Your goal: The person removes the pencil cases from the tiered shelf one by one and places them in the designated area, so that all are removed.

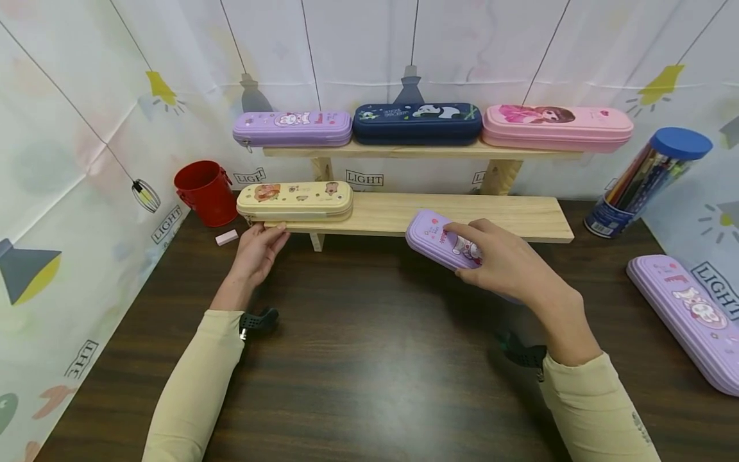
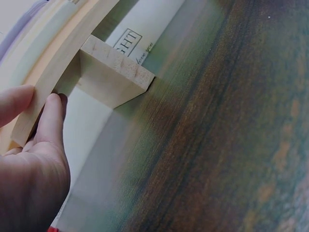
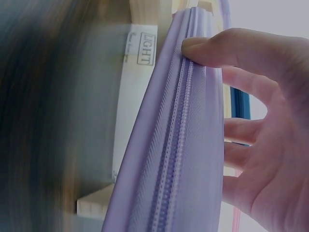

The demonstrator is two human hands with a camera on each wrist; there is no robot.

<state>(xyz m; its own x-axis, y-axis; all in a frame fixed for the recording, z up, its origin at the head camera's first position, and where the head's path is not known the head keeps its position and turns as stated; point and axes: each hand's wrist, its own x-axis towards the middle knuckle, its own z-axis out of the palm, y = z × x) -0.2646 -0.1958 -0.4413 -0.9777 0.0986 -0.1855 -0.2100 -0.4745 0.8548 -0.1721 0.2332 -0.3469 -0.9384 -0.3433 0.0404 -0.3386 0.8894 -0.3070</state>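
My right hand (image 1: pixel 508 260) holds a lilac pencil case (image 1: pixel 430 237) with a cartoon print, tilted over the front edge of the lower shelf. In the right wrist view the thumb presses the zippered side of the lilac pencil case (image 3: pixel 178 140), with the other fingers across its far side. My left hand (image 1: pixel 256 251) pinches the left end of the wooden shelf (image 1: pixel 392 212), just below a cream pencil case (image 1: pixel 294 201) lying there. The left wrist view shows the thumb and fingers on opposite sides of the board (image 2: pixel 58 72).
On the upper tier (image 1: pixel 427 151) lie a purple case (image 1: pixel 293 129), a navy panda case (image 1: pixel 417 125) and a pink case (image 1: pixel 557 128). A red bucket (image 1: pixel 208 196) and an eraser (image 1: pixel 227 238) are left; a pencil tub (image 1: pixel 646 179) and another lilac case (image 1: pixel 687 321) right.
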